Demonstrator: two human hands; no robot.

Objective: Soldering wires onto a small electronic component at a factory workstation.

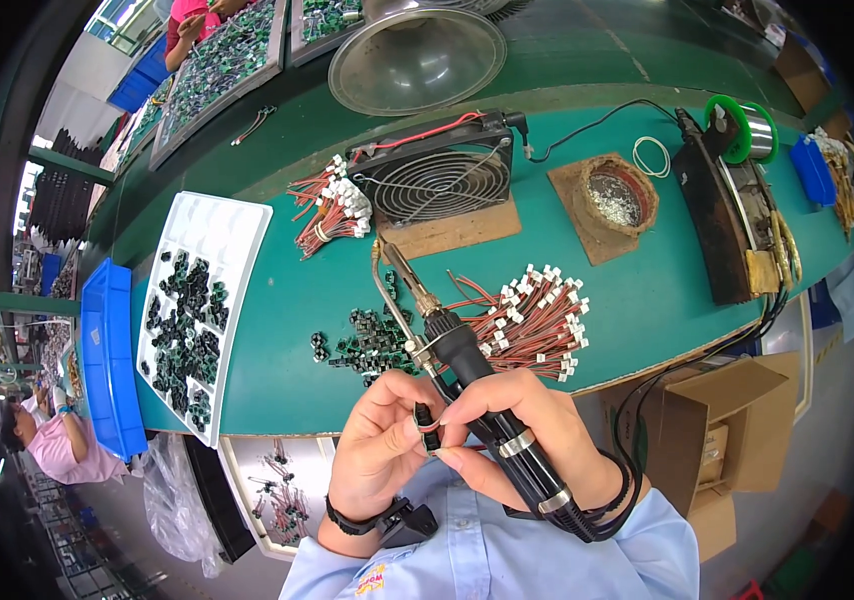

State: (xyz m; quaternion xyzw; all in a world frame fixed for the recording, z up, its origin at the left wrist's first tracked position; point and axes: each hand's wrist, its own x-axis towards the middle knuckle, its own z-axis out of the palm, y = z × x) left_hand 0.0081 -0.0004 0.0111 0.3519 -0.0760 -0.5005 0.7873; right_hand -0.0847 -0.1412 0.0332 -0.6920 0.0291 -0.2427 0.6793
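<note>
Between the fingertips of my left hand (375, 440), closed in a pinch, is a small black part (428, 428) with a reddish wire at it. My right hand (539, 425) is wrapped round a black soldering iron (462, 352), and its thumb and fingertip touch the same part. A thin metal feed tube runs along the iron, whose tip points up and away over the bench. Just beyond my hands lies a heap of small black and green parts (375, 345). To its right are many red and black wires with white connectors (537, 325).
A black fan (437, 185) stands behind, beside a tied wire bundle (332, 215). Left are a white tray (252, 235) of parts and a blue bin (112, 350). Right are a solder-filled pot (622, 195), a black soldering station (712, 215) and a solder spool (752, 130). Co-workers sit further off.
</note>
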